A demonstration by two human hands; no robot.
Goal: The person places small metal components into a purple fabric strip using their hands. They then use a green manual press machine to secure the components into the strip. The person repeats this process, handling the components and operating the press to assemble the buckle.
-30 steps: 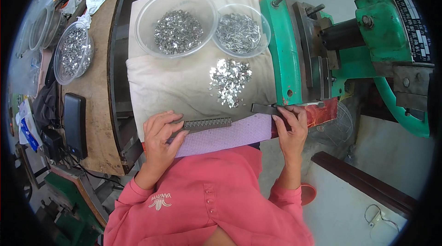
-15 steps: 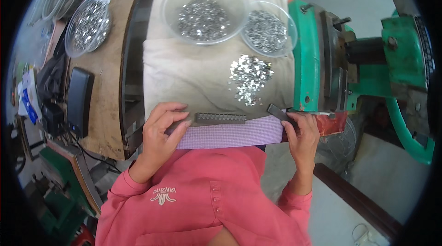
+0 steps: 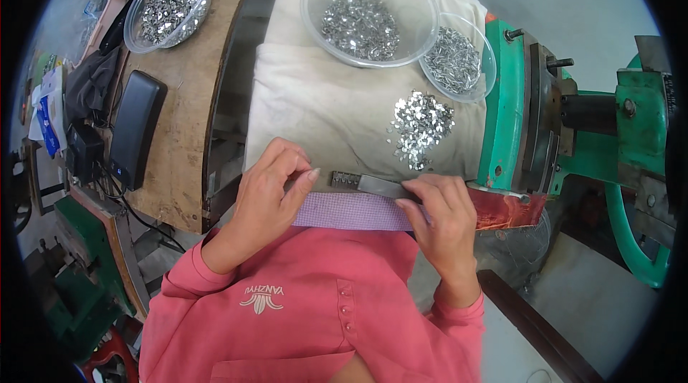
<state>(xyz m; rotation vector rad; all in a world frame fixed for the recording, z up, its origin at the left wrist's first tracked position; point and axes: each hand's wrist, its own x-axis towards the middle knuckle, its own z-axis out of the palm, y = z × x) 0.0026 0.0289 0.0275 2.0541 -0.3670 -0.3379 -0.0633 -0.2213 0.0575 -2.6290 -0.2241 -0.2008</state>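
My right hand (image 3: 446, 222) grips a flat dark metal bar (image 3: 383, 187) between thumb and fingers. The bar lies over the right part of a narrow slotted metal block (image 3: 345, 179), leaving only the left slots showing. To the left of the block, my left hand (image 3: 265, 193) has its thumb and fingertips drawn together in a pinch; whatever it may hold is too small to make out. A purple woven strip (image 3: 351, 212) runs along the near edge under the block. Beyond my right hand, small shiny metal pieces (image 3: 421, 128) lie heaped on a pale cloth (image 3: 287, 96).
Behind the heap stand a large clear tub (image 3: 309, 25) and a smaller clear tub (image 3: 490, 71), both with metal pieces. A green machine (image 3: 505, 118) borders the right side. On the wooden table (image 3: 183, 139) at left are another tub (image 3: 131, 35) and a black oblong device (image 3: 136, 128).
My right hand has brought the bar leftward onto the slotted block, covering its right part. My left fingertips have come closer together. The whole view has shifted slightly.
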